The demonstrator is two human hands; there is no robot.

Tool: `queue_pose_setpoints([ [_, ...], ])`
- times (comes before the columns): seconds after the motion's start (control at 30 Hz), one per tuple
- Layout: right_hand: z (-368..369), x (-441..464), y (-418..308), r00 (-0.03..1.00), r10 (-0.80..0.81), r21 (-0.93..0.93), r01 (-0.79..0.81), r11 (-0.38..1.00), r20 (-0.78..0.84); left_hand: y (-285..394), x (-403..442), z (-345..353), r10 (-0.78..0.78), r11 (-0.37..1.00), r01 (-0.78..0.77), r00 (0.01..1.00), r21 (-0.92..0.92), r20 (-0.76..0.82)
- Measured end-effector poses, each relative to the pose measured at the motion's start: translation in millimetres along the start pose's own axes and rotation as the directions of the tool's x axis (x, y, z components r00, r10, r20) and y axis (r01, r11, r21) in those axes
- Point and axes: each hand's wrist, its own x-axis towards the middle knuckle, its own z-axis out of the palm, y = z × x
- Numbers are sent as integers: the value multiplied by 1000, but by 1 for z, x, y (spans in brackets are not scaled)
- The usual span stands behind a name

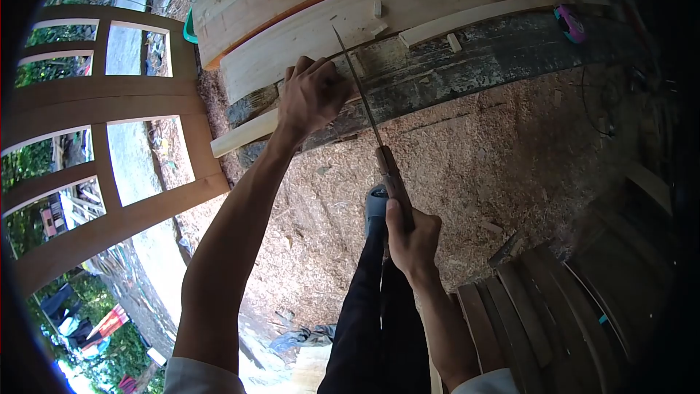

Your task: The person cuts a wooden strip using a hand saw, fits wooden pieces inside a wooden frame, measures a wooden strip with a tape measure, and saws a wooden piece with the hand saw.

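Note:
My right hand (413, 241) is wrapped round the wooden handle of a handsaw (390, 171). The thin blade is seen nearly edge-on and points away from me, over the edge of the workbench (437, 84). With curled fingers my left hand (312, 98) grips a pale wooden strip (248, 133) at the bench's near edge, just left of the blade. The strip's left end sticks out past the bench. My fingers hide part of the strip, and whether the blade touches it I cannot tell.
Wide boards (292, 51) lie on the bench with small offcuts (454, 42), a long thin strip (503, 13) and a pink-and-black tape measure (569, 24). A wooden frame (117, 95) stands at left. Shavings (474, 160) cover the ground. Dark planks (521, 314) lie lower right.

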Motion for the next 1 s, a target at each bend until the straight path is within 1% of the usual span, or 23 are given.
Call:
queue_pose_setpoints([
  [0.13,1,2,6,1000,-17,-57,18,998,14,0,-1,2,-18,1000,17,1000,5,23],
  [0.2,-5,-11,0,1000,8,-87,-8,996,-1,0,-2,2,-9,1000,8,1000,6,19],
  [0.23,-3,-17,1,1000,8,-82,-8,997,-3,0,-1,1,-1,1000,1,1000,4,9],
  [0.3,0,-27,2,994,-4,22,7,1000,-113,1,-1,0,-6,1000,6,1000,6,4],
  [0.33,2,-17,-2,993,-4,19,6,1000,-114,2,-1,0,-9,1000,9,1000,6,0],
  [0.4,10,19,-12,996,83,-21,-82,996,43,2,-1,1,-11,1000,11,1000,2,3],
  [0.43,14,24,-15,996,82,-23,-82,996,43,3,-1,1,-17,1000,17,1000,3,5],
  [0.5,22,32,-19,998,-58,0,58,998,-16,3,1,1,-16,1000,16,1000,4,4],
  [0.63,3,-20,2,999,-29,-25,28,999,-32,1,-1,-1,-8,1000,8,1000,4,8],
  [0.7,-2,-28,-4,987,-70,74,81,994,-146,2,1,-3,-18,1000,18,1000,5,9],
  [0.73,1,-16,-6,987,-67,71,78,994,-146,4,0,-2,-27,1000,27,1000,3,14],
  [0.8,15,27,-14,997,48,-10,-47,999,59,5,-1,-1,-31,1000,31,999,3,19],
  [0.83,18,31,-15,997,41,-6,-41,999,58,5,0,-2,-41,999,41,999,7,18],
  [0.9,24,37,-14,1000,6,-106,-3,994,27,6,2,-5,-25,1000,25,999,11,19],
  [0.93,20,21,-7,1000,8,-108,-5,994,28,6,0,-4,-22,1000,22,999,6,26],
  [1.0,8,-25,11,993,-18,50,24,998,-119,6,-1,-2,-11,1000,11,1000,-1,8],
])
